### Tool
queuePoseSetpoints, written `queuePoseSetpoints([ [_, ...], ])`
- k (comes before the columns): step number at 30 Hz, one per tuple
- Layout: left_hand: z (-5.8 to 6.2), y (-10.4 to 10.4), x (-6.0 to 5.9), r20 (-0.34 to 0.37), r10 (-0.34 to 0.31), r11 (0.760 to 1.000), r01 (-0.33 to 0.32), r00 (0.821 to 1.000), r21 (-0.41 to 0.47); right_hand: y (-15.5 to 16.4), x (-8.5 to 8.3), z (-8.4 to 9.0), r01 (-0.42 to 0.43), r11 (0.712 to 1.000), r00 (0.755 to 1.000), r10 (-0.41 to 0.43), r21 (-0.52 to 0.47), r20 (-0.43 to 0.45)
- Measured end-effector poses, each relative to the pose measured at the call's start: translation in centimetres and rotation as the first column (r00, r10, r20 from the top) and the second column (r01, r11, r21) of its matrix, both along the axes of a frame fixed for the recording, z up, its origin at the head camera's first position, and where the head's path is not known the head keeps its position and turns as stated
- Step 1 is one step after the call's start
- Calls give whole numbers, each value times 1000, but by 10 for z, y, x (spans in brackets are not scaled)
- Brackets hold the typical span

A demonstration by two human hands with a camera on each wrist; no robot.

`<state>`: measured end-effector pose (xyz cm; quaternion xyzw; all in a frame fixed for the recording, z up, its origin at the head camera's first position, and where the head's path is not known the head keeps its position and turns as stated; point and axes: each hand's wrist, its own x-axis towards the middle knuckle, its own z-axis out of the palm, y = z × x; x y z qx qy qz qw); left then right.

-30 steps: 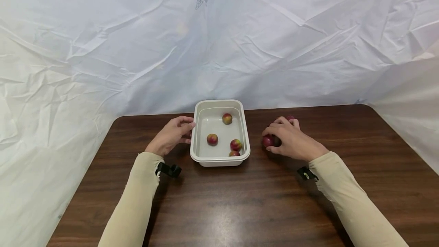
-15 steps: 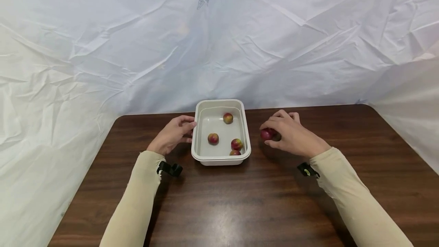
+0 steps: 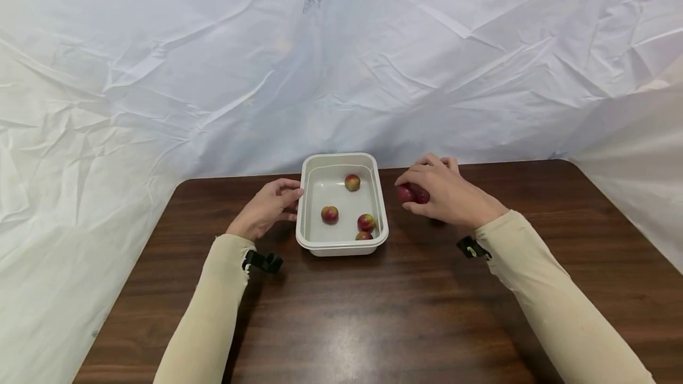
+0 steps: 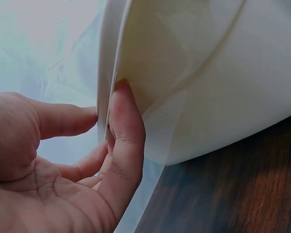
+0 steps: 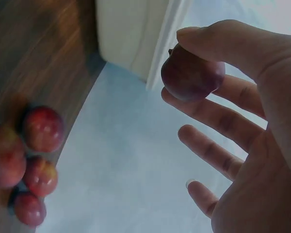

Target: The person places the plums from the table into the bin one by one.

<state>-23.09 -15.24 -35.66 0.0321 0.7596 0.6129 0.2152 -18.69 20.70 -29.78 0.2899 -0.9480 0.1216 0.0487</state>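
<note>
Our right hand [image 3: 445, 197] has lifted the small dark red plum [image 3: 411, 193] off the table, pinching it just right of the white rectangular plastic tub [image 3: 341, 245], while our left hand [image 3: 267, 209] stays relaxed against its left wall.

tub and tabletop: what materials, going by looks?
Tub: looks like thin moulded plastic, off-white, semi-gloss; rounded corners, a rolled rim and a soft sheen on the wall in the left wrist view. Tabletop: dark wood grain under a glossy finish that reflects light; laminate or real wood, cannot tell.
</note>
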Motion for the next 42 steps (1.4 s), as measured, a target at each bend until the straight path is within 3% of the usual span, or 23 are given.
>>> queuePoseSetpoints([
  [21, -2, 0, 2, -6, 1, 1000, -1, 1000, 15, -27, -10, 14, -65, 998, 998, 65, 5, 20],
  [36, -1, 0, 2, -9, -1, 1000, 1, 1000, 14, -49, -19, 6, -112, 993, 994, 112, 23, 6],
  [42, -2, 0, 2, -8, -1, 1000, 1, 1000, 10, -55, -25, 2, -103, 994, 994, 102, 34, 40],
])
